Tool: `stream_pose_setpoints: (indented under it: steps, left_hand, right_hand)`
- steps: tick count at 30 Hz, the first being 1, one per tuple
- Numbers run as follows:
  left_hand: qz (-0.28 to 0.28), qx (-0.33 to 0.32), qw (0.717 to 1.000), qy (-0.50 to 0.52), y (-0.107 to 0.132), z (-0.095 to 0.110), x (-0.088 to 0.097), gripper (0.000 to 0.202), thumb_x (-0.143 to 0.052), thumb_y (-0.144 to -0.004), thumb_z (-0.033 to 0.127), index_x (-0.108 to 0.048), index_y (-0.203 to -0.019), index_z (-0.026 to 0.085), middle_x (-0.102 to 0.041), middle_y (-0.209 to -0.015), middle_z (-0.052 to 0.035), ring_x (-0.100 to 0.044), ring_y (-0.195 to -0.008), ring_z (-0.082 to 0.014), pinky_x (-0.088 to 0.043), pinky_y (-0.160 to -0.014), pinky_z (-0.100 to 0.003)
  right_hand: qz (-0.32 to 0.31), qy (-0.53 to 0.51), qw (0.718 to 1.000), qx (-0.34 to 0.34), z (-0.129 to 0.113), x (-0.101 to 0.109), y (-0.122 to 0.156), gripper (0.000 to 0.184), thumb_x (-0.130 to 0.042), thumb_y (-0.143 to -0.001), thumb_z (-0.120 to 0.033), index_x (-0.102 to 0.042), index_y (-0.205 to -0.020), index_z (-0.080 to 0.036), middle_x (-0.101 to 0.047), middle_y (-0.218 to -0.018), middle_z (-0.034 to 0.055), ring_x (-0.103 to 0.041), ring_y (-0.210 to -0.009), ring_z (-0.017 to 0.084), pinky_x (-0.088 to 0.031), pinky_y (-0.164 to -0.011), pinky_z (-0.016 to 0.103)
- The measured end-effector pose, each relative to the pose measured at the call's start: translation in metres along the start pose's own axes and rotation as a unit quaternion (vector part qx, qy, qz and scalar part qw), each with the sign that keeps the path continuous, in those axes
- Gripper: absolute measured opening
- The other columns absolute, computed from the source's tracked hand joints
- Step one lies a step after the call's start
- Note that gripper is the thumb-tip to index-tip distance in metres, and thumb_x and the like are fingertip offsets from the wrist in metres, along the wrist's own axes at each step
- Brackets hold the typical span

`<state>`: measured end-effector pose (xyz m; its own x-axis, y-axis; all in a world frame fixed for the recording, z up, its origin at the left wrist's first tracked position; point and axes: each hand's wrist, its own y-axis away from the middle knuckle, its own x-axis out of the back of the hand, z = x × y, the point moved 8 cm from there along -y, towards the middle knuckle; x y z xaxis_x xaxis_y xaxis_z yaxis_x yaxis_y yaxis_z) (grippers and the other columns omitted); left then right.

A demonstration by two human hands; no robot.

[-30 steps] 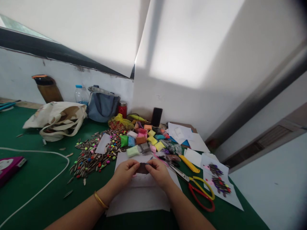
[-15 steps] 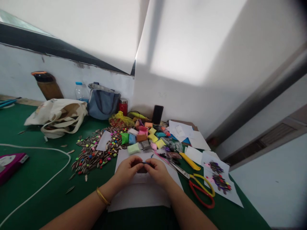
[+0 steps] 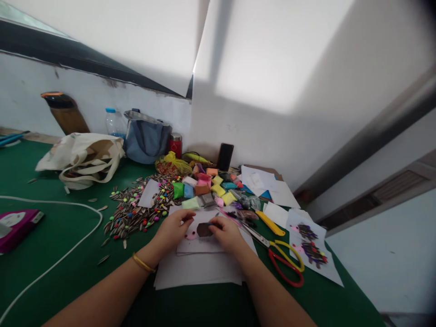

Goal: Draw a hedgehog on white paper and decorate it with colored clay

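My left hand (image 3: 175, 230) is over the left part of a white sheet of paper (image 3: 200, 246), thumb and forefinger slightly apart with nothing seen between them. My right hand (image 3: 226, 234) is on the right, thumb and fingertips pinched together at the edge of a flat dark brown patch (image 3: 203, 230), which looks like modelling clay. What the pinch holds, if anything, is too small to make out. Left of the brown patch, close to my left hand, lies a pink clay piece (image 3: 191, 235) with small dark dots.
Sunflower seeds mixed with coloured balls (image 3: 136, 213) lie on the left. Behind the paper are clay packets (image 3: 201, 190). To the right lie scissors (image 3: 286, 263), a yellow cutter (image 3: 270, 223) and a sheet with two decorated hedgehogs (image 3: 313, 247). A phone (image 3: 225, 156) leans on the wall.
My hands have come apart, the left shifting left and the right slightly right. The brown patch and pink piece between them now show. The view has tilted down a little.
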<state>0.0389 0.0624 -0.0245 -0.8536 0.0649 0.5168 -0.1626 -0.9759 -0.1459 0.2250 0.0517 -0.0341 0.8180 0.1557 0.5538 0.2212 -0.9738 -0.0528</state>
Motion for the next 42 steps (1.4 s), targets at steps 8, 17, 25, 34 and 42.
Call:
stream_pose_setpoints:
  steps: [8, 17, 25, 34, 42]
  left_hand:
    - [-0.067, 0.004, 0.993, -0.1, 0.0, -0.006, -0.009, 0.024, -0.053, -0.082, 0.024, -0.069, -0.1, 0.021, -0.072, -0.099, -0.0053, -0.065, -0.091, -0.0222, -0.047, -0.079, -0.03]
    - [-0.091, -0.071, 0.977, -0.18, 0.009, 0.023, -0.017, 0.004, -0.063, -0.079, 0.024, -0.061, -0.081, 0.021, -0.062, -0.087, -0.0031, -0.057, -0.084, -0.021, -0.04, -0.072, -0.028]
    - [-0.118, -0.108, 0.955, -0.248, 0.018, 0.034, -0.026, 0.02, -0.074, -0.073, 0.025, -0.061, -0.088, 0.021, -0.058, -0.095, -0.0047, -0.056, -0.092, -0.0241, -0.04, -0.077, -0.031]
    - [-0.148, -0.17, 0.944, -0.239, 0.02, 0.032, -0.036, 0.029, -0.071, -0.077, 0.023, -0.073, -0.104, 0.032, -0.054, -0.094, -0.0033, -0.054, -0.087, -0.02, -0.039, -0.077, -0.03]
    - [-0.151, -0.197, 0.936, -0.249, 0.023, 0.035, -0.036, 0.025, -0.07, -0.079, 0.025, -0.075, -0.103, 0.033, -0.054, -0.094, -0.0039, -0.053, -0.09, -0.021, -0.039, -0.079, -0.032]
  right_hand:
    - [0.005, 0.061, 0.998, -0.015, 0.004, -0.008, 0.003, 0.015, -0.06, -0.081, -0.024, -0.072, -0.091, -0.022, -0.071, -0.084, 0.0004, -0.062, -0.076, 0.017, -0.041, -0.066, 0.025]
    - [-0.002, 0.088, 0.996, -0.015, 0.001, -0.006, 0.003, 0.014, -0.061, -0.081, -0.021, -0.071, -0.091, -0.022, -0.071, -0.086, 0.0006, -0.062, -0.078, 0.017, -0.039, -0.066, 0.024]
    - [-0.006, 0.106, 0.994, -0.008, -0.002, -0.004, 0.003, 0.013, -0.061, -0.081, -0.019, -0.071, -0.089, -0.022, -0.071, -0.086, 0.0012, -0.061, -0.079, 0.017, -0.039, -0.067, 0.025]
    - [-0.013, 0.111, 0.994, -0.002, -0.003, -0.005, 0.003, 0.012, -0.062, -0.083, -0.022, -0.072, -0.09, -0.022, -0.072, -0.086, 0.002, -0.062, -0.079, 0.017, -0.04, -0.067, 0.025]
    - [0.003, 0.111, 0.994, 0.005, 0.007, 0.001, 0.0, 0.029, -0.059, -0.08, -0.016, -0.071, -0.106, -0.021, -0.072, -0.086, 0.0034, -0.063, -0.078, 0.018, -0.045, -0.072, 0.027]
